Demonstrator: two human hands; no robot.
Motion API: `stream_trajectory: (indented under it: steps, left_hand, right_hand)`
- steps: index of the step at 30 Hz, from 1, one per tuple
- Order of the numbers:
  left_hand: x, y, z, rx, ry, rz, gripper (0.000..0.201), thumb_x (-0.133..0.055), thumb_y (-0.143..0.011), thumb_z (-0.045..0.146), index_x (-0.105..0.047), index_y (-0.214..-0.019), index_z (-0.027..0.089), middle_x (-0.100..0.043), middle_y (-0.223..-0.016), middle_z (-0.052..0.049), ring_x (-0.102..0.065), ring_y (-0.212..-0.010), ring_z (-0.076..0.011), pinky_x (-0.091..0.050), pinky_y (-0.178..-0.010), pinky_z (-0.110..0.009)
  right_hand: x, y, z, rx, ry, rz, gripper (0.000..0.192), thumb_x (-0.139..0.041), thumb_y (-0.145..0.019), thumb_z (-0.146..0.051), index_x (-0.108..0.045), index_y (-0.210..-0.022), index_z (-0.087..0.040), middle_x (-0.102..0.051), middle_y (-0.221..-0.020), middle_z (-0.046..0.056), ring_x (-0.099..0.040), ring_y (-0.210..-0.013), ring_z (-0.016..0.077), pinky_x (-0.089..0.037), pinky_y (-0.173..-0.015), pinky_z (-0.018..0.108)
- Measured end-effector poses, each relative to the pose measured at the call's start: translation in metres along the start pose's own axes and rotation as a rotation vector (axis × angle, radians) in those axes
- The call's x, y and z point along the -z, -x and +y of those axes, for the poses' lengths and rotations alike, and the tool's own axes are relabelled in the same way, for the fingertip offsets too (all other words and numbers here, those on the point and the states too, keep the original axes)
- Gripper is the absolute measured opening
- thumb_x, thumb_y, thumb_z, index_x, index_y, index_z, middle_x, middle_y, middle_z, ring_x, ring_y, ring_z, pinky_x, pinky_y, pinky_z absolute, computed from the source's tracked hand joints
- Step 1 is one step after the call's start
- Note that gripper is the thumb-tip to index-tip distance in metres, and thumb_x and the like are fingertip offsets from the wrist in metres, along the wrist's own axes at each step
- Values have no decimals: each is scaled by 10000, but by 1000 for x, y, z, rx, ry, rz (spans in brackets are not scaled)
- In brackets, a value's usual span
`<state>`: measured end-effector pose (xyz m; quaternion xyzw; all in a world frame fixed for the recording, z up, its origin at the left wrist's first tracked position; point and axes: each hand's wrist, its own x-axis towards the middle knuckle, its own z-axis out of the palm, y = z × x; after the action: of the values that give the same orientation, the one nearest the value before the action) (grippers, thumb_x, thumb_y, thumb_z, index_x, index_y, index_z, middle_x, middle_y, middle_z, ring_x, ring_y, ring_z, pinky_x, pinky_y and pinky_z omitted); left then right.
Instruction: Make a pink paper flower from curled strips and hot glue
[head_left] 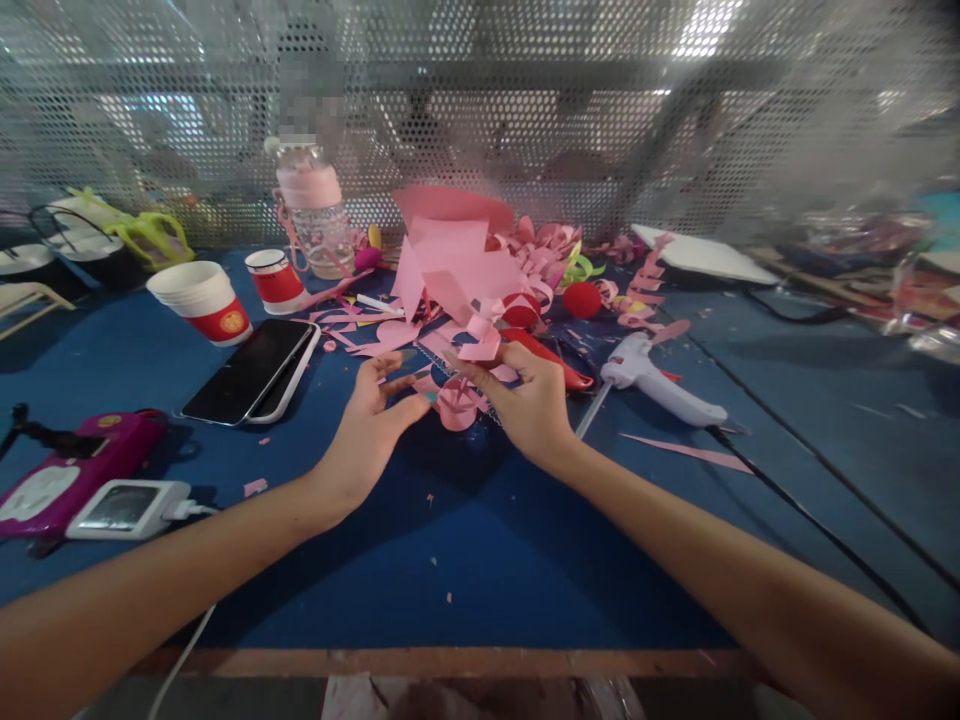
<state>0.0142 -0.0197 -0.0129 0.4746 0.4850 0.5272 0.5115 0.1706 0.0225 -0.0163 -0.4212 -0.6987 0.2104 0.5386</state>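
phone (251, 372) lain left on blue table (465, 560) | left hand (371, 425) half open, fingertips touched to pink paper curl (457, 404) at centre | right hand (529, 400) pinched on curl | glue gun (660, 385) right | risk: curl likely crushed if pinched harder

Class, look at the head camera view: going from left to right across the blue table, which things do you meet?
Magenta plastic device → stack of red-and-white paper cups → black smartphone → left hand → rolled pink paper flower → right hand → white glue gun.
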Motion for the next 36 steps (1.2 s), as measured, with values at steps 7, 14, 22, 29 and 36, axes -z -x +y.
stream_trajectory:
  steps: [7, 14, 22, 29, 36]
  left_hand:
    - [4, -6, -2, 0, -290, -121, 424, -576, -690, 201, -406, -1078, 212, -542, -1072, -66, -548, -985, -179, -427, -905, -386]
    - [6, -8, 2, 28, -276, -203, 200, -479, -721, 190, -573, -897, 188, -612, -927, -34, -572, -920, -184, -427, -884, -388]
    - [6, -4, 5, 78, -157, -173, 324, -484, -672, 162, -598, -976, 160, -630, -1013, -53, -578, -952, -200, -402, -914, -397]
    - [5, -5, 4, 37, -207, -201, 388, -452, -617, 107, -642, -953, 148, -663, -975, -57, -588, -971, -203, -402, -944, -385]
    - [6, -5, 4, 9, -198, -168, 343, -449, -619, 118, -653, -893, 145, -649, -981, -58, -590, -957, -205, -423, -935, -386]
  right_hand:
    - [2, 1, 1, -7, -16, -1, 115, -645, -724, -283, -683, -753, -178, -672, -729, 27, -601, -694, 147, -462, -644, 288]
    - [4, 0, -2, -32, 15, 15, 192, -626, -735, -333, -642, -652, -160, -634, -641, 16, -563, -615, 122, -439, -593, 261]
    - [4, 0, -1, -73, -20, -3, 210, -597, -753, -348, -635, -659, -164, -643, -664, 22, -579, -643, 133, -452, -617, 268]
    - [5, -1, -2, -82, -11, -4, 184, -612, -741, -331, -664, -700, -159, -670, -688, 36, -594, -644, 139, -459, -625, 276]
    - [4, -1, 0, -115, -124, 13, 172, -616, -742, -335, -675, -777, -177, -689, -750, 37, -624, -731, 163, -485, -706, 316]
